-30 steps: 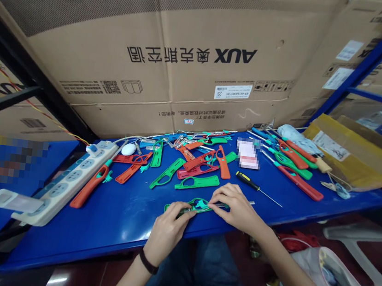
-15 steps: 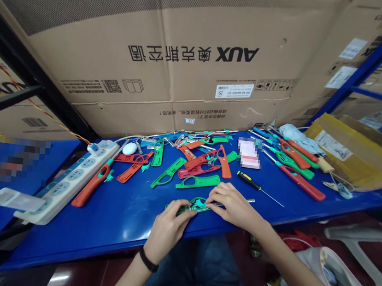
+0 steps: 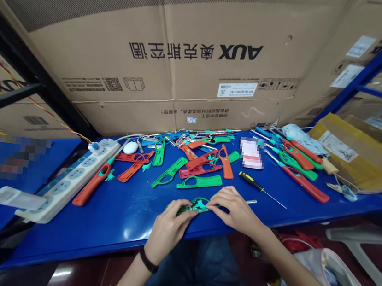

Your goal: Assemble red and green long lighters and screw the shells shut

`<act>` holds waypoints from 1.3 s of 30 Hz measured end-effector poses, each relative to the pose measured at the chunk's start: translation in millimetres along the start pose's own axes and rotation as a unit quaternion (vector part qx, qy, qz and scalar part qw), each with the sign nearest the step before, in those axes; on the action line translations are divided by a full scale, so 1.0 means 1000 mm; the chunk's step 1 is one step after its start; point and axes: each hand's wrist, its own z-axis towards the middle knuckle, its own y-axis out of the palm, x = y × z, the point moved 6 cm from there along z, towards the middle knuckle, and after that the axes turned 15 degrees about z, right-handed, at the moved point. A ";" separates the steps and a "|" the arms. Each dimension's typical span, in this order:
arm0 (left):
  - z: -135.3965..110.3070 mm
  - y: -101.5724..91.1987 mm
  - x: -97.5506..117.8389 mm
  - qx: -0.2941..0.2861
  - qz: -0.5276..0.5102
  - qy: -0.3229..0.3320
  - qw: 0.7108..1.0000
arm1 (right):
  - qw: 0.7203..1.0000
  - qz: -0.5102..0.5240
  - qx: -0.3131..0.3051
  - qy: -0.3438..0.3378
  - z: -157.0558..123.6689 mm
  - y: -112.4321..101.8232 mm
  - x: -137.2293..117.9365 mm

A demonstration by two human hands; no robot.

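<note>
Barely shifted since a second ago: left hand [image 3: 170,226] and right hand [image 3: 236,209] closed on a green lighter shell [image 3: 194,206], flat at the near edge of the blue bench [image 3: 116,212].

Backed by a big cardboard box [image 3: 189,45] along the bench's far side. At left, a white power strip [image 3: 75,180] lying aslant, an orange lighter [image 3: 92,186] just beside it. Mid-bench, a scatter of orange and green shells [image 3: 202,163]; at right, a row of finished lighters [image 3: 299,168]. Near the right hand, a black-and-yellow screwdriver [image 3: 253,184]. Left fingers curled tight over the shell's left end, right fingertips pinched on its right part, a thin metal rod [image 3: 251,201] poking out past them.
</note>
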 end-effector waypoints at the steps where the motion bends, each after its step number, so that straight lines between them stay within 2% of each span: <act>1: 0.000 0.000 0.000 0.000 0.000 0.000 1.000 | 1.000 0.005 0.006 0.003 -0.001 0.000 0.001; 14: -0.001 0.001 0.000 -0.001 -0.006 -0.011 1.000 | 0.999 0.034 -0.010 0.040 0.005 0.002 0.015; 18: -0.001 0.001 0.000 -0.003 -0.013 -0.009 1.000 | 0.998 0.051 0.007 0.037 0.004 0.006 0.020; 24: 0.000 0.001 -0.003 0.002 -0.029 -0.014 0.999 | 0.998 0.033 0.027 0.037 0.000 0.010 0.016; 32: -0.001 0.002 -0.005 0.005 -0.049 -0.017 0.999 | 0.999 0.028 -0.012 0.032 0.003 0.011 0.012; 39: -0.001 0.000 -0.009 0.001 -0.051 -0.023 0.998 | 0.999 0.029 0.018 0.024 0.003 0.016 0.010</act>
